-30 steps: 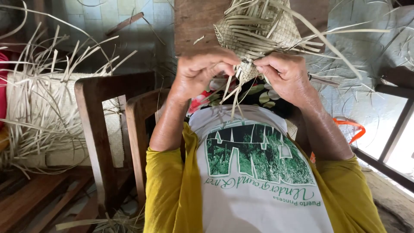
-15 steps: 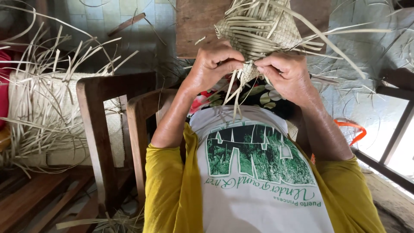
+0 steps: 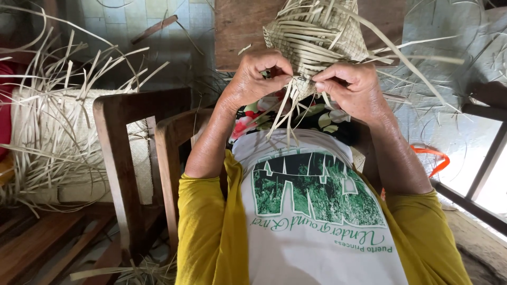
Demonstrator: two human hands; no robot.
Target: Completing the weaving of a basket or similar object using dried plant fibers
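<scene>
I hold up a half-woven basket [image 3: 317, 37] of pale dried leaf strips in front of my chest. Its near corner points down at me, with loose strip ends [image 3: 288, 113] hanging from it. My left hand [image 3: 256, 79] pinches strips at the left of that corner. My right hand [image 3: 351, 87] pinches strips at the right of it, thumb and forefinger closed on them. Long unwoven strips [image 3: 417, 55] stick out to the right of the basket.
A brown wooden chair [image 3: 132, 158] stands at my left. Behind it lies a large woven mat piece with loose strips [image 3: 47, 142]. A wooden board [image 3: 237, 26] lies beyond the basket. An orange loop [image 3: 430, 158] and a dark frame [image 3: 475, 174] are on the right.
My left hand has risen and moved right to the basket's corner, fingers curling onto the strips. The basket has shifted up a little. My right hand has barely moved.
</scene>
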